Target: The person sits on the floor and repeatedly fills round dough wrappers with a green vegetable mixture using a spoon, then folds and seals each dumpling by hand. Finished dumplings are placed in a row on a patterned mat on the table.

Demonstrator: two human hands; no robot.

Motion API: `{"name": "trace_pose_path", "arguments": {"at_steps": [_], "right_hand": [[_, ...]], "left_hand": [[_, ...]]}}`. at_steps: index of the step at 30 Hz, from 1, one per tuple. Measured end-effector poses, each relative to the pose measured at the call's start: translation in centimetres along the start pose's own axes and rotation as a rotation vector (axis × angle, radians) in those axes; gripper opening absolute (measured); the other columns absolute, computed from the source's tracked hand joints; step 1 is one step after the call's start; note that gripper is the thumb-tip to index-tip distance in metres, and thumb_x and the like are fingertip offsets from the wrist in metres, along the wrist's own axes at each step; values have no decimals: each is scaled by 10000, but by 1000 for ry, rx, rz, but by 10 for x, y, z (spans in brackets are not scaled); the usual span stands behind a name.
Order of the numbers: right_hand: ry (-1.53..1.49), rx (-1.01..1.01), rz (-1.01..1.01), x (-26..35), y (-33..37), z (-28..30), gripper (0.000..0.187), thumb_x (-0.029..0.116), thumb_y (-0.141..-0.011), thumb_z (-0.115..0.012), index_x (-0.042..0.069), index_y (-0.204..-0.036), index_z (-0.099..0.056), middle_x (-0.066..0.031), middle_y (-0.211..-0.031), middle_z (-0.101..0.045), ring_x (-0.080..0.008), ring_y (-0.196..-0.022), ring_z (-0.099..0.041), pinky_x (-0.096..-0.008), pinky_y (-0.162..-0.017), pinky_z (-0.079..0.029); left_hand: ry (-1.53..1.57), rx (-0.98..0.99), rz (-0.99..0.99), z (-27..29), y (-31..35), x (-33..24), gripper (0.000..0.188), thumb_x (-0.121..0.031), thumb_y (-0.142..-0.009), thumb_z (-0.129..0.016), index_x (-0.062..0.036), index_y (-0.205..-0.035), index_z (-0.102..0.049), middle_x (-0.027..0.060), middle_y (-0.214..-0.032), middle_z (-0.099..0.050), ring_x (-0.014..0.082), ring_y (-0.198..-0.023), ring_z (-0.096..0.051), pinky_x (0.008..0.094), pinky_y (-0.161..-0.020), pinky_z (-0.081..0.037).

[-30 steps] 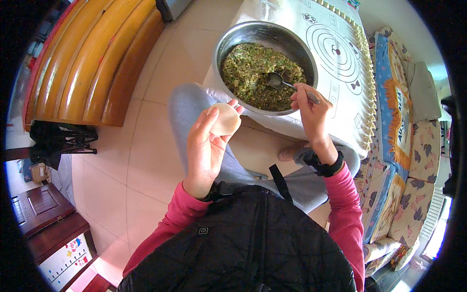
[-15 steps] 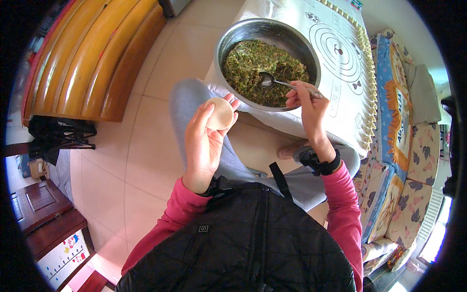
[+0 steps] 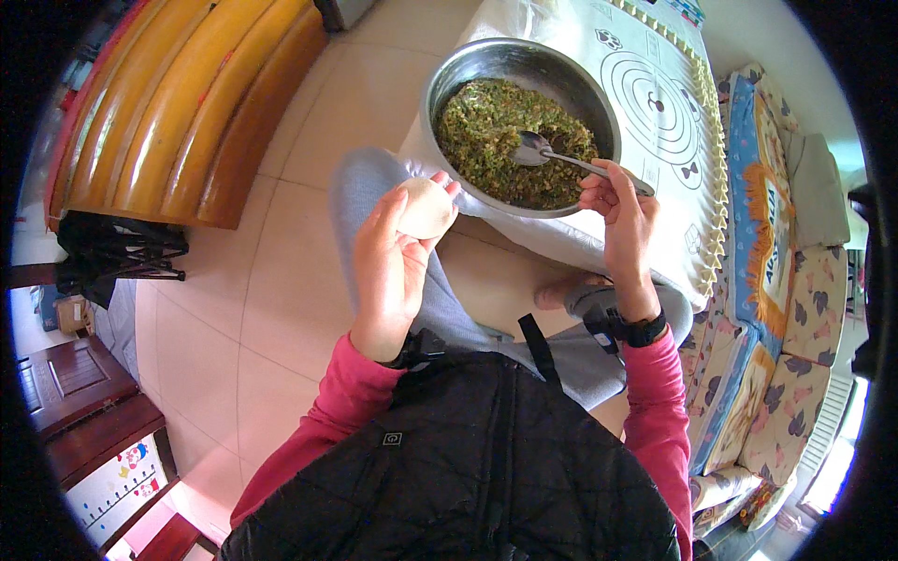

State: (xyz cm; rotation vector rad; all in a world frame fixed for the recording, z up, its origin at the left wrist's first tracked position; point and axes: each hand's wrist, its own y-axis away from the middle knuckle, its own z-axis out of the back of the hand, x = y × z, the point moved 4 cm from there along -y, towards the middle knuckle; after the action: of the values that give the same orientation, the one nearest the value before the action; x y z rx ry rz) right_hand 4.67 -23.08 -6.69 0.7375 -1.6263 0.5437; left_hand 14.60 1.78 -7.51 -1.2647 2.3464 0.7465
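Note:
A round, pale dumpling wrapper (image 3: 427, 209) lies in my left hand (image 3: 393, 266), the thumb at its edge and the fingers beneath it. My right hand (image 3: 625, 210) grips the handle of a metal spoon (image 3: 572, 161). The spoon's bowl is over the chopped green filling (image 3: 496, 126); whether it touches the filling I cannot tell. A wide steel bowl (image 3: 613, 122) holds this filling, heaped more on the left than at the back right, where bare metal shows.
The bowl stands at the near left of a table with a white printed mat (image 3: 659, 65). A flower-patterned sofa (image 3: 800, 309) runs along the right. At the left are a yellow curved wooden piece (image 3: 178, 112) and a black folded frame (image 3: 122, 252) on the tiled floor (image 3: 290, 262).
The spoon has lifted a little and shifted right across the filling with my right hand. My left hand still holds the wrapper, its face now tilted slightly differently.

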Motion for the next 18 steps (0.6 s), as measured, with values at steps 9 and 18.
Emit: {"name": "trace_pose_path", "arguments": {"at_steps": [9, 18], "right_hand": [[127, -24, 83, 8, 9, 8, 314, 194, -988, -520, -80, -1093, -632, -115, -819, -664, -139, -672, -626, -271, -628, -554], [502, 23, 256, -4, 17, -12, 236, 117, -977, -539, -66, -1058, -664, -87, -796, -663, -122, -671, -626, -253, -619, -538]], "left_hand": [[61, 24, 43, -8, -9, 9, 297, -174, -978, -520, 73, -1141, -552, 194, -1186, -596, 312, -1128, -589, 402, -980, -486], [121, -4, 106, 2, -6, 10, 304, -147, -974, -522, 88, -1166, -518, 217, -1189, -589, 337, -1154, -571, 412, -988, -495]]}}
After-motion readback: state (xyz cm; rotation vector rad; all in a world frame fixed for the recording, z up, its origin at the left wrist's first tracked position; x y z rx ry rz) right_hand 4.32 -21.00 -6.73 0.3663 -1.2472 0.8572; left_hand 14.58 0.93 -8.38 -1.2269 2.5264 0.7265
